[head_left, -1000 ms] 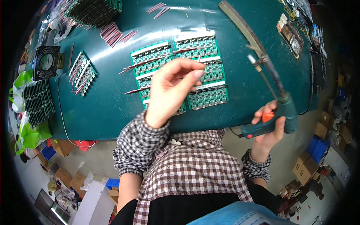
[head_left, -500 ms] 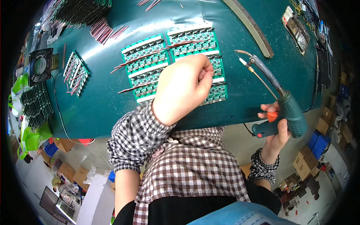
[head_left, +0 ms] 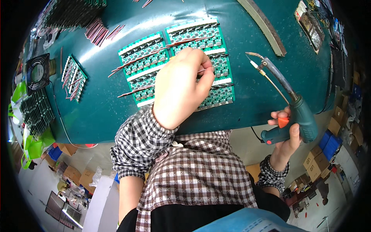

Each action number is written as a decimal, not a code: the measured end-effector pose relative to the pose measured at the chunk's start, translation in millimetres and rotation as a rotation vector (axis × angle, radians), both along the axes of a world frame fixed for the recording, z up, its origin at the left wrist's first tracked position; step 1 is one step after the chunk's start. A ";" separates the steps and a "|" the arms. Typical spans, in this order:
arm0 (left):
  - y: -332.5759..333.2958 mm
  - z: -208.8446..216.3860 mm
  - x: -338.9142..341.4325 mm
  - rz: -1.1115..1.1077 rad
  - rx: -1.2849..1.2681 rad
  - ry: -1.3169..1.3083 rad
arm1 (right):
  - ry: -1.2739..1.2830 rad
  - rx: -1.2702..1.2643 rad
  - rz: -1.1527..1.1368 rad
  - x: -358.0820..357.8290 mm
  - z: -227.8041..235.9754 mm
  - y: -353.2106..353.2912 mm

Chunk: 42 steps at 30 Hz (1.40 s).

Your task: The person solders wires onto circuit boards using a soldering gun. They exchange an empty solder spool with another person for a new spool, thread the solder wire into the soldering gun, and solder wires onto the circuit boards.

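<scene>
My left hand [head_left: 181,85] is over the green circuit board panels, its thumb and index finger pinched on a thin reddish wire [head_left: 201,70]. The left circuit board panel [head_left: 145,58] and the right circuit board panel [head_left: 195,29] lie side by side, with white strips, rows of small parts and short black leads. Red and black wires lie across them. My hand hides part of both panels. In my right hand [head_left: 288,133] is a green soldering gun [head_left: 303,116] with an orange trigger. Its bent tip [head_left: 253,54] points left, above the table and apart from the panels.
A smaller board with wires [head_left: 74,79] lies left, near a black fan [head_left: 38,73]. Stacked boards [head_left: 73,11] and a wire bundle [head_left: 98,33] are at the far left. A long metal bar [head_left: 264,29] and a worn tray [head_left: 309,29] lie at the far right.
My left hand has drawn slightly left over the panels, and the wire in its pinch shows more clearly. The soldering gun has hardly moved. The whole view has shifted a little.
</scene>
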<state>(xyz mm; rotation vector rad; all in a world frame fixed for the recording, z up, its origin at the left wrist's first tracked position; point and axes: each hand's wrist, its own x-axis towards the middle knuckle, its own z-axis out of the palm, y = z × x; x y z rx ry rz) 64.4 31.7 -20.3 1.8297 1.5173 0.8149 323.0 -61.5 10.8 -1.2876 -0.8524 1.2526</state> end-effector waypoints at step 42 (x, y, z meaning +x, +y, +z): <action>3.1 -21.7 18.0 0.024 0.136 0.026 | -0.266 -0.135 0.101 -12.2 13.5 -2.9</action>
